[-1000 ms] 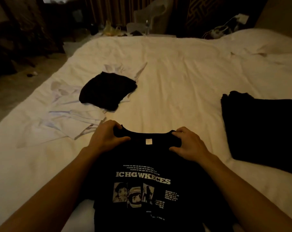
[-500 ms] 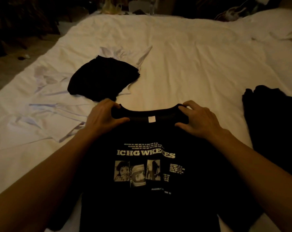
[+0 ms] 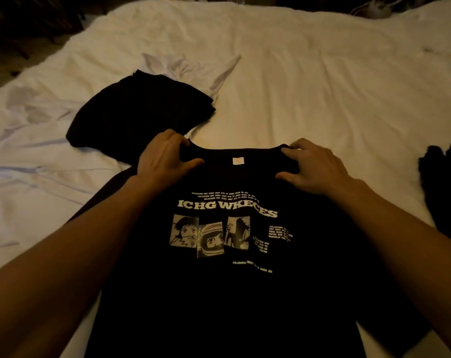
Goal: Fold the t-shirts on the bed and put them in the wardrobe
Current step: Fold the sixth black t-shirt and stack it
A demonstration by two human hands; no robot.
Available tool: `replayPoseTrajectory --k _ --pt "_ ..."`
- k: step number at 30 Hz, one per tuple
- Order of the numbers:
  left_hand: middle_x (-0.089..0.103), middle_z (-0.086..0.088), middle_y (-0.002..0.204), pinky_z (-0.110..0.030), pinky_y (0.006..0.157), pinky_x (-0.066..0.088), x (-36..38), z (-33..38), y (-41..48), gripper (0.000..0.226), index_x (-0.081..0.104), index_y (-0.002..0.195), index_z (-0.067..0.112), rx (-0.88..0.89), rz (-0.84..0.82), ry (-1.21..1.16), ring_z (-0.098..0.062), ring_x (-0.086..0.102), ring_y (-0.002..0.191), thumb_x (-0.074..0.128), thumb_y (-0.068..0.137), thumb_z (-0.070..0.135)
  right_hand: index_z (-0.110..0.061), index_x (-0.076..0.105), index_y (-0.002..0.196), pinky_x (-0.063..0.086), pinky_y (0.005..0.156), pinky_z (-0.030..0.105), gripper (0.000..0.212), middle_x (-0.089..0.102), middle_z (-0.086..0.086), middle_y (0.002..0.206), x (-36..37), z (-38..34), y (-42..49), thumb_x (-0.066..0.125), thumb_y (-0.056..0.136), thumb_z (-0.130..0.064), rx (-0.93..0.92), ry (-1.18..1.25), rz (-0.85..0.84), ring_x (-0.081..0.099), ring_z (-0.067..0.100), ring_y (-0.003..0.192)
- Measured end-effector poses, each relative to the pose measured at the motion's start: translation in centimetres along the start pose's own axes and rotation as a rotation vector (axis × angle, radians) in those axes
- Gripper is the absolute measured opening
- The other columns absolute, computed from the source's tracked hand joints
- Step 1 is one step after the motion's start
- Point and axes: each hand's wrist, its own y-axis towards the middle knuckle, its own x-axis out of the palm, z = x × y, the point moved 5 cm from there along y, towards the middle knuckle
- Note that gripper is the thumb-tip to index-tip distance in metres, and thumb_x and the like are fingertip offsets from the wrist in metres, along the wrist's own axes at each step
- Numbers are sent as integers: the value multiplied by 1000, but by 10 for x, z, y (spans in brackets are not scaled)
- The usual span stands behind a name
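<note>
A black t-shirt with a white print (image 3: 227,293) lies front up on the white bed (image 3: 309,81), spread out right in front of me. My left hand (image 3: 162,161) pinches its left shoulder beside the collar. My right hand (image 3: 315,166) pinches the right shoulder beside the collar. A small white label shows inside the neckline between my hands. A bunched black garment (image 3: 139,117) lies just beyond my left hand. Another dark garment (image 3: 444,189) lies at the right edge, partly out of frame.
A crumpled white garment (image 3: 193,65) lies under and behind the bunched black one. More white cloth (image 3: 33,156) is spread over the bed's left side. Dark floor shows at the far left, and some pale objects sit past the bed's top right.
My view has tilted down and closer. Both hands have kept their grip at the collar and carried the shirt farther up the bed, so more of its body lies spread out.
</note>
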Motion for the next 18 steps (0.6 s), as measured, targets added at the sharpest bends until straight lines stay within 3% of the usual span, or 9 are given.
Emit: replayPoseTrajectory --k 4,8,10,13,18 --pt "53 -8 131 -42 96 46 1 4 -2 50 56 124 20 -16 -73 86 -25 50 119 63 89 54 -36 38 151 39 107 42 76 37 6 150 0 5 -6 68 85 -55 -1 150 -58 41 29 135" --pt "36 -9 150 -55 112 27 -22 30 -14 48 53 133 26 -29 -71 136 -30 29 141 60 91 49 -39 36 151 33 113 52 73 32 6 157 -25 15 -38 66 87 -54 79 207 -40 30 30 142" --pt "43 -7 145 -54 109 32 -33 61 -25 43 56 130 26 28 -54 91 -29 35 137 58 92 46 -34 46 146 36 112 50 65 44 6 150 -40 27 -62 66 87 -52 132 266 2 39 29 138" --pt "56 -3 125 -46 93 48 -41 123 -53 30 62 117 25 198 -69 -5 -25 51 117 54 93 42 -23 58 137 43 106 40 56 62 6 132 -60 52 -107 74 85 -37 217 353 34 54 28 125" --pt "57 3 113 -45 87 50 -36 215 -112 31 63 112 26 371 -179 -187 -19 52 106 54 90 46 -16 69 122 47 99 33 40 71 2 111 -73 91 -184 75 85 -30 380 375 39 63 23 109"
